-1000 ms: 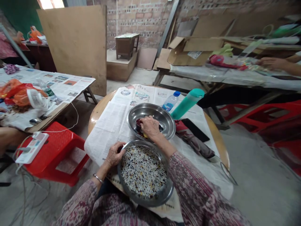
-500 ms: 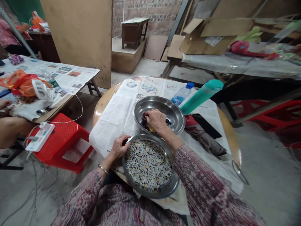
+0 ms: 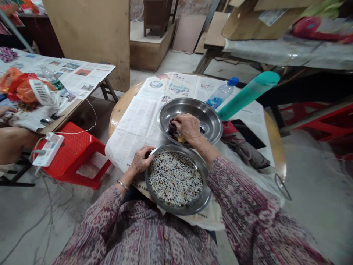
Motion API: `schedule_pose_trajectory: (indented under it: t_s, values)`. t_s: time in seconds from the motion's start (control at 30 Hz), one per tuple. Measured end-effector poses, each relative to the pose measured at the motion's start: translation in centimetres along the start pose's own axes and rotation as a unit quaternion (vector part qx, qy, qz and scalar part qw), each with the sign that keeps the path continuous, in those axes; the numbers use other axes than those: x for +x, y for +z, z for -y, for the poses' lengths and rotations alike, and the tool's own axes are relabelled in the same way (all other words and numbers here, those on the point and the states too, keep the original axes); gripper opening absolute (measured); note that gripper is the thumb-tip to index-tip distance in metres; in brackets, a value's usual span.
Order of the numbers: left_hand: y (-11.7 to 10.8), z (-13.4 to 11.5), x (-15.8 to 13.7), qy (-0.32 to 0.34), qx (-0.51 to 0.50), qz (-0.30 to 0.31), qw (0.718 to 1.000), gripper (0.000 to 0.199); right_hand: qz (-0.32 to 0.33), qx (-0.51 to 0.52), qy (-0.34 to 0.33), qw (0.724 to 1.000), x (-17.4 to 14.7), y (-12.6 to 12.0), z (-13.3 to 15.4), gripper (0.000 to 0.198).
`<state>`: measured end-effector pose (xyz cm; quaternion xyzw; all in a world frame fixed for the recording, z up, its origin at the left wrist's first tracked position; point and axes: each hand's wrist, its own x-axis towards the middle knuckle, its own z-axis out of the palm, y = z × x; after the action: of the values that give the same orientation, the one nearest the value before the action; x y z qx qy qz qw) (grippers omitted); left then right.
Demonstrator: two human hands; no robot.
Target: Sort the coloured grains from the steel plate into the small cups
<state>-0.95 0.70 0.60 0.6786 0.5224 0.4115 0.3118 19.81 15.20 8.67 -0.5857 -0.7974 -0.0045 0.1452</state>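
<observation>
My left hand (image 3: 141, 160) is closed on the left rim of a metal basin (image 3: 183, 211), which is tilted towards me. Mixed small beads or grains (image 3: 175, 178), mostly white and black with some yellow and dark red, cover its bottom. Beyond it stands a second metal basin (image 3: 213, 119). My right hand (image 3: 189, 127) reaches inside that one, fingers bent and closed at a small dark red thing (image 3: 172, 127); whether this is a cup or a heap of pieces I cannot tell. Yellow bits (image 3: 181, 138) lie under the palm, partly hidden.
Newspaper (image 3: 129, 125) covers the round table. A clear bottle (image 3: 222, 94), a green cylinder (image 3: 248, 96), a dark flat object (image 3: 249, 134) and a grey-and-red cloth (image 3: 239, 147) lie to the right. On the left are a red stool (image 3: 71, 158), a power strip (image 3: 48, 151) and another person's hand (image 3: 7, 109).
The view has tipped down a little, so everything sits higher. My right hand stays in the far basin with its fingers slightly shifted. My left hand keeps its hold on the near rim.
</observation>
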Motion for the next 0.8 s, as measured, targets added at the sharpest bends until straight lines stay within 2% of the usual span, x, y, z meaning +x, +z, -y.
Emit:
schedule_pose_trajectory:
  t_s: [0.1, 0.2, 0.27, 0.37, 0.43, 0.47, 0.53, 0.63, 0.73, 0.8]
  values:
    - [0.1, 0.0, 0.0, 0.004, 0.001, -0.005, 1.000, 0.021, -0.025, 0.049, -0.019, 0.998, -1.3, -0.9, 0.5, 0.029]
    - [0.2, 0.1, 0.1, 0.013, -0.001, -0.011, 1.000, 0.020, -0.021, 0.117, -0.075, 0.990, -5.5, -1.9, 1.7, 0.026]
    - [0.1, 0.0, 0.1, 0.019, 0.000, -0.007, 1.000, 0.021, 0.041, 0.166, -0.137, 0.976, -9.9, -1.9, 3.0, 0.021]
    - [0.1, -0.2, 0.1, 0.023, 0.000, -0.003, 1.000, 0.021, 0.164, 0.189, -0.257, 0.933, -16.8, -0.9, 5.1, 0.019]
    - [0.1, -0.2, 0.1, 0.023, -0.001, -0.004, 1.000, 0.021, 0.201, 0.170, -0.297, 0.918, -20.0, 0.0, 6.1, 0.020]
    - [0.1, -0.2, 0.1, 0.023, -0.001, -0.005, 1.000, 0.021, 0.203, 0.152, -0.301, 0.919, -20.9, 0.5, 6.3, 0.018]
    - [0.1, -0.3, 0.2, 0.021, 0.004, -0.004, 1.000, 0.022, 0.189, 0.100, -0.273, 0.938, -21.2, 1.0, 5.9, 0.018]
    - [0.1, -0.3, 0.2, 0.014, 0.011, -0.004, 1.000, 0.021, 0.144, 0.047, -0.172, 0.973, -19.2, 1.0, 3.8, 0.023]
    - [0.0, -0.4, 0.2, 0.015, 0.013, -0.006, 1.000, 0.020, 0.106, 0.074, -0.100, 0.987, -16.6, 0.5, 2.1, 0.028]
    - [0.0, -0.5, 0.2, 0.018, 0.013, -0.007, 1.000, 0.020, 0.089, 0.077, -0.080, 0.990, -15.5, 0.5, 2.2, 0.029]
